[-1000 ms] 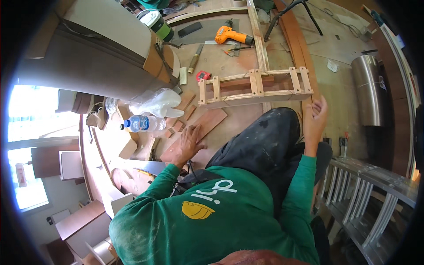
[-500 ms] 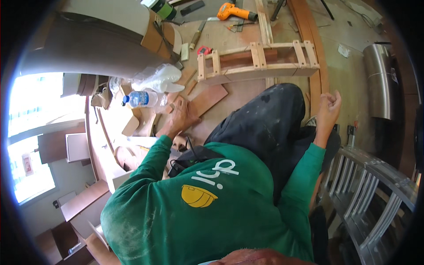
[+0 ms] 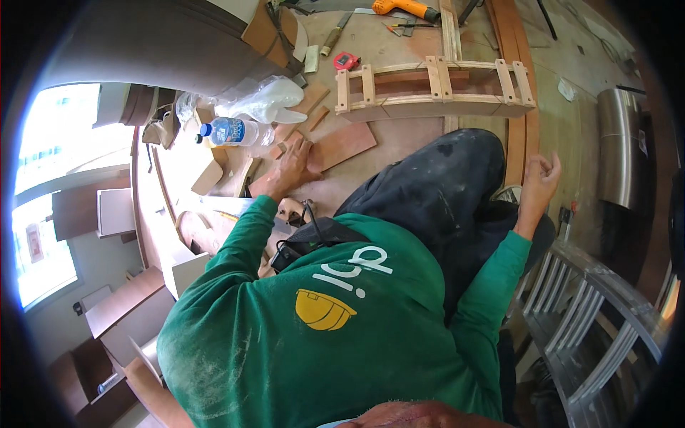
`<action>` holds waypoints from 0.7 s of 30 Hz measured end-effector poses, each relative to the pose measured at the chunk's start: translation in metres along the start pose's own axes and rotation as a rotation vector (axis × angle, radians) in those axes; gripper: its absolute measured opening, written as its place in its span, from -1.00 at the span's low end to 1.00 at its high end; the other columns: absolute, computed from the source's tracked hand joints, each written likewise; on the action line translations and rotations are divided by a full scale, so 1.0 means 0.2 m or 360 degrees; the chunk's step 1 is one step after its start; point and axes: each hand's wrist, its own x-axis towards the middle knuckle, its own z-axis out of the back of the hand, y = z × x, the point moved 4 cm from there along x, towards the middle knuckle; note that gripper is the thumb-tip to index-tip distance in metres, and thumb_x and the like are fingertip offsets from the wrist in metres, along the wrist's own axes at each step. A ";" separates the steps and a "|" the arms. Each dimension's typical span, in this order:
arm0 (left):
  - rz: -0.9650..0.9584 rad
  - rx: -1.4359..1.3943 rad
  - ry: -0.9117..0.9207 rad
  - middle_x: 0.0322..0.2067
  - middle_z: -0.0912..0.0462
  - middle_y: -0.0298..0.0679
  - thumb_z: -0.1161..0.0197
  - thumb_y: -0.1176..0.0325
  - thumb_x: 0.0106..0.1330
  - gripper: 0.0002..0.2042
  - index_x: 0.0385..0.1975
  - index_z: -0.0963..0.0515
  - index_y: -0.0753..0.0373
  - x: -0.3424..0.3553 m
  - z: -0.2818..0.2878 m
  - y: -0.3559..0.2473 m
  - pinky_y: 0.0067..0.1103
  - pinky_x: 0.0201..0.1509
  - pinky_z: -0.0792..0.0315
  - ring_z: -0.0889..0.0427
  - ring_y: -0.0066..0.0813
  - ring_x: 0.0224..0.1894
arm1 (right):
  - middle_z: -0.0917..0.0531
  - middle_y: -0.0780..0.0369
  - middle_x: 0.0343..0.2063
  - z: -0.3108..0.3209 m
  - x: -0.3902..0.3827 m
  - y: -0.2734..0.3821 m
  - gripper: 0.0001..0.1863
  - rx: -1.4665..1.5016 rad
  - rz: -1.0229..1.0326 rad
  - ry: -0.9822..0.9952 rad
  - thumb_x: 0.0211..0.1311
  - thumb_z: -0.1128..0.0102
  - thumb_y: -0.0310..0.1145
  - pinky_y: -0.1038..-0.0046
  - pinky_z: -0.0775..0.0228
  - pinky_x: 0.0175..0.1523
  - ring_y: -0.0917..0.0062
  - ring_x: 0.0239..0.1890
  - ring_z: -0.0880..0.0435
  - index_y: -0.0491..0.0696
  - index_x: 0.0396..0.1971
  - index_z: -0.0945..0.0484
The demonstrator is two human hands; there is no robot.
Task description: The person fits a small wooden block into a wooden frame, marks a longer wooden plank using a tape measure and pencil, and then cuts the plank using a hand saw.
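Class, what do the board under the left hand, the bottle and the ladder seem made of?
Board: probably wood or veneer, smooth reddish-brown face.
Bottle: likely clear plastic, see-through and glossy.
Ladder: apparently bare metal, perhaps aluminium, dull silvery sheen.

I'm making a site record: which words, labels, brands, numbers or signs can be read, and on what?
Green shirt: large white lettering, not copied here, beside a yellow hard-hat emblem.
Clear bottle: blue label, wording not copied.
Steel cylinder: pale sticker, too small to read.
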 end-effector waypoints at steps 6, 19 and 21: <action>-0.0020 0.0134 -0.0049 0.27 -0.44 0.11 -0.72 0.04 -0.19 0.02 0.32 -0.36 0.31 -0.03 -0.08 0.07 -0.09 0.45 -0.26 -0.34 0.16 0.39 | -0.63 0.20 -0.05 -0.03 0.04 -0.05 -0.24 -0.0120 0.0027 0.0090 0.41 -0.30 -0.29 0.54 -0.46 -0.05 0.60 -0.11 -0.58 -0.29 0.46 -0.17; -0.0018 -0.0099 -0.0123 0.25 -0.39 0.11 -0.69 0.10 -0.13 -0.02 0.36 -0.35 0.30 -0.03 -0.07 0.02 -0.14 0.42 -0.31 -0.37 0.21 0.31 | -0.57 -0.07 0.20 -0.41 0.39 0.15 -0.03 -0.0283 0.0098 0.0249 0.35 -0.37 0.13 0.34 -0.34 0.34 0.27 0.25 -0.56 -0.34 0.44 -0.23; -0.0012 -0.0166 -0.0077 0.24 -0.40 0.09 -0.68 0.10 -0.11 -0.03 0.36 -0.35 0.31 -0.02 -0.04 -0.01 -0.16 0.42 -0.31 -0.38 0.17 0.32 | -0.61 -0.03 0.15 -0.44 0.39 0.15 -0.12 -0.0281 0.0117 0.0316 0.37 -0.36 0.08 0.35 -0.36 0.31 0.31 0.19 -0.58 -0.33 0.38 -0.32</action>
